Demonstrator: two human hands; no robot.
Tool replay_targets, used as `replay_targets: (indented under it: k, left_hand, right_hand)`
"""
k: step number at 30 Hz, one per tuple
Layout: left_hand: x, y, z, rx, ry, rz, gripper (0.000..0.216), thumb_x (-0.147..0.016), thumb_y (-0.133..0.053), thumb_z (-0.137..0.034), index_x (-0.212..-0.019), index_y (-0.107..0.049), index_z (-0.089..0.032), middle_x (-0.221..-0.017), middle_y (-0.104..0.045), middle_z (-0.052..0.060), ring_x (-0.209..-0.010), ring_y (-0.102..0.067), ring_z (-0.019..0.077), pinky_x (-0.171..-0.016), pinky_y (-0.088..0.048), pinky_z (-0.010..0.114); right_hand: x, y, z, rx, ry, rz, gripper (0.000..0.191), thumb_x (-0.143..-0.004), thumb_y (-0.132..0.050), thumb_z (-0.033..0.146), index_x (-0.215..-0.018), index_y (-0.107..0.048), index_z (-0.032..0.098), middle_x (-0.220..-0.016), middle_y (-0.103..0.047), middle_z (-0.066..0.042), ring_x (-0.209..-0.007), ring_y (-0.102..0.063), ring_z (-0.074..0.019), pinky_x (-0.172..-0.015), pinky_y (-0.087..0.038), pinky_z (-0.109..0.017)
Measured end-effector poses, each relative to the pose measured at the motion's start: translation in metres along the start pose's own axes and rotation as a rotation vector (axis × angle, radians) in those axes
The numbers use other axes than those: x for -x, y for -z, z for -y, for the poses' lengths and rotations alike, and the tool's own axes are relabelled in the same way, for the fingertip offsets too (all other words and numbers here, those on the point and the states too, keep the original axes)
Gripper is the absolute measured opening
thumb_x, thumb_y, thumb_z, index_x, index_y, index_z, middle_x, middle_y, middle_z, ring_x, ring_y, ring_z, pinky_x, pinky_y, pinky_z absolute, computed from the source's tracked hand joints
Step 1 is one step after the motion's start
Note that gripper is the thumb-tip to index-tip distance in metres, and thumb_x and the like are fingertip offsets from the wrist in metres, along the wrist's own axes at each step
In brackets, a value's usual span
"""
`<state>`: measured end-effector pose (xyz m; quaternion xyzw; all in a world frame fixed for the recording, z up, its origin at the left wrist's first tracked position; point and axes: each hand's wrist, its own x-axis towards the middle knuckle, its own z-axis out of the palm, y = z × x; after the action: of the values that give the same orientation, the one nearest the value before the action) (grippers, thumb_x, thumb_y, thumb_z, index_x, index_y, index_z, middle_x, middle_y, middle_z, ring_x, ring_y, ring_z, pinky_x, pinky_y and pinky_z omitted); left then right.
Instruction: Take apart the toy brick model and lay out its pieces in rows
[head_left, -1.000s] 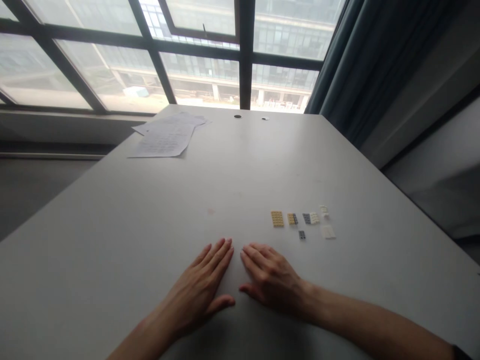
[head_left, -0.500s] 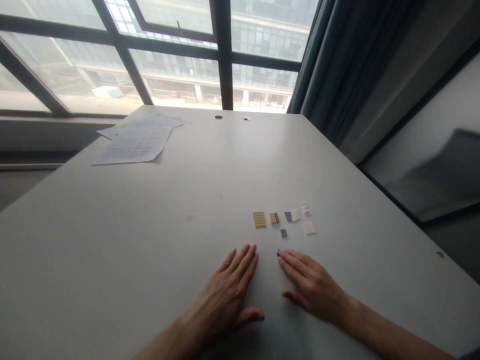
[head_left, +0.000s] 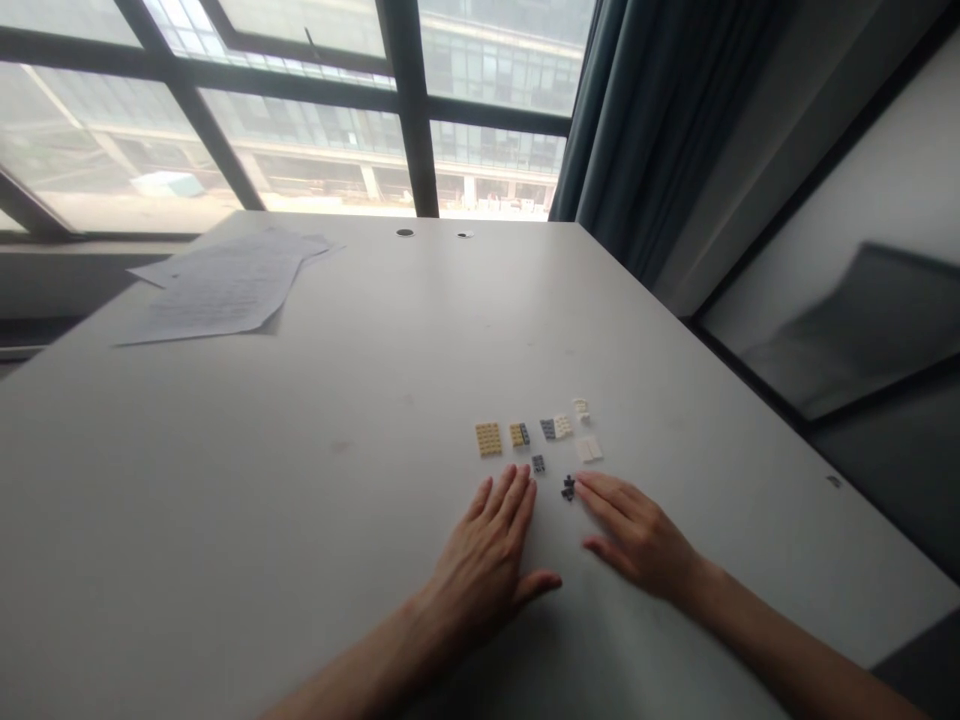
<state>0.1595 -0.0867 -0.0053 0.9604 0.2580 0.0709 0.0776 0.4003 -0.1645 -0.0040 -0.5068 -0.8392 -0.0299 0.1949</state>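
Note:
My left hand point(head_left: 491, 535) lies flat on the table, fingers stretched out and thumb apart. Just beyond its fingertips is a small grey building brick point(head_left: 538, 464). My right hand point(head_left: 634, 525) also rests with extended fingers, its fingertips at the edge of a little cluster of dark pieces point(head_left: 568, 488). Farther up sit a tan studded plate point(head_left: 488, 439), a tan and grey pair of bricks point(head_left: 520, 434), a grey brick point(head_left: 548, 429) beside a white studded one point(head_left: 563, 426), flat white tiles point(head_left: 589, 449) and another small white piece point(head_left: 581, 410).
Printed papers point(head_left: 225, 285) lie at the far left of the white table point(head_left: 337, 560). Two round holes are near its back edge, below the window. A dark curtain point(head_left: 637, 130) hangs at the right. A small dark mark point(head_left: 834, 481) shows near the right edge.
The view has shifted to the right. My right hand has drawn back from the dark pieces, uncovering more of them. My left hand has slid forward and right, closer to the small grey brick.

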Motion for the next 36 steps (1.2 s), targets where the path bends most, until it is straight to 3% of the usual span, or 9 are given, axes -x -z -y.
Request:
replay_targets:
  k: [6, 10, 13, 16, 24, 31, 36]
  left_hand:
    - [0.021, 0.005, 0.018, -0.047, 0.019, -0.069, 0.087, -0.086, -0.034, -0.069, -0.147, -0.023, -0.007, -0.153, -0.023, 0.019, -0.143, -0.017, 0.0322, -0.114, -0.024, 0.047]
    - [0.032, 0.007, 0.018, -0.074, -0.073, -0.097, 0.084, -0.085, -0.039, -0.069, -0.146, -0.027, -0.012, -0.153, -0.024, 0.016, -0.143, -0.017, 0.0322, -0.115, -0.022, 0.048]
    - [0.027, 0.008, 0.005, -0.079, -0.136, -0.083, 0.081, -0.082, -0.046, -0.069, -0.143, -0.033, -0.017, -0.155, -0.022, 0.012, -0.143, -0.014, 0.0328, -0.116, -0.018, 0.051]
    - [0.012, 0.006, -0.006, -0.067, -0.107, -0.099, 0.081, -0.08, -0.05, -0.069, -0.142, -0.035, -0.019, -0.156, -0.019, 0.012, -0.144, -0.01, 0.0343, -0.116, -0.014, 0.055]
    - [-0.014, 0.0, -0.007, -0.039, -0.106, -0.107, 0.078, -0.084, -0.035, -0.073, -0.138, -0.04, -0.018, -0.155, -0.021, 0.012, -0.144, -0.007, 0.034, -0.116, -0.009, 0.057]
    - [-0.01, 0.005, -0.004, -0.048, -0.081, -0.122, 0.076, -0.084, -0.038, -0.071, -0.138, -0.041, -0.018, -0.154, -0.024, 0.013, -0.144, -0.011, 0.0341, -0.115, -0.011, 0.057]
    - [0.011, 0.014, 0.017, -0.138, -0.05, -0.177, 0.068, -0.085, -0.046, -0.064, -0.136, -0.044, -0.019, -0.152, -0.028, 0.014, -0.142, -0.014, 0.0365, -0.114, -0.016, 0.058]
  right_hand:
    - [0.011, -0.001, -0.002, 0.023, -0.087, -0.038, 0.046, -0.093, -0.051, 0.032, -0.134, -0.049, 0.012, -0.129, -0.057, -0.016, -0.121, -0.052, -0.0258, -0.1, -0.048, -0.044]
    - [0.003, -0.003, 0.002, 0.041, -0.075, -0.031, 0.048, -0.091, -0.053, 0.035, -0.133, -0.05, 0.013, -0.129, -0.057, -0.016, -0.123, -0.05, -0.0274, -0.101, -0.047, -0.046]
    - [-0.006, -0.005, 0.002, 0.048, -0.128, -0.021, 0.046, -0.09, -0.054, 0.038, -0.129, -0.053, 0.014, -0.131, -0.054, -0.017, -0.124, -0.048, -0.0287, -0.101, -0.046, -0.048]
    - [-0.013, -0.006, 0.001, 0.033, -0.167, -0.021, 0.042, -0.09, -0.054, 0.039, -0.126, -0.056, 0.017, -0.133, -0.052, -0.016, -0.124, -0.047, -0.0289, -0.1, -0.045, -0.05]
    - [-0.017, -0.006, 0.002, 0.001, -0.172, -0.007, 0.039, -0.09, -0.054, 0.036, -0.125, -0.055, 0.018, -0.134, -0.049, -0.016, -0.126, -0.044, -0.0286, -0.102, -0.042, -0.05]
    - [-0.016, -0.006, 0.003, 0.038, -0.139, -0.023, 0.042, -0.089, -0.055, 0.038, -0.126, -0.055, 0.018, -0.135, -0.049, -0.016, -0.127, -0.043, -0.0296, -0.101, -0.042, -0.05]
    - [-0.016, -0.007, 0.003, 0.05, -0.118, -0.016, 0.039, -0.09, -0.054, 0.036, -0.125, -0.056, 0.019, -0.135, -0.049, -0.015, -0.127, -0.043, -0.0298, -0.1, -0.042, -0.05]
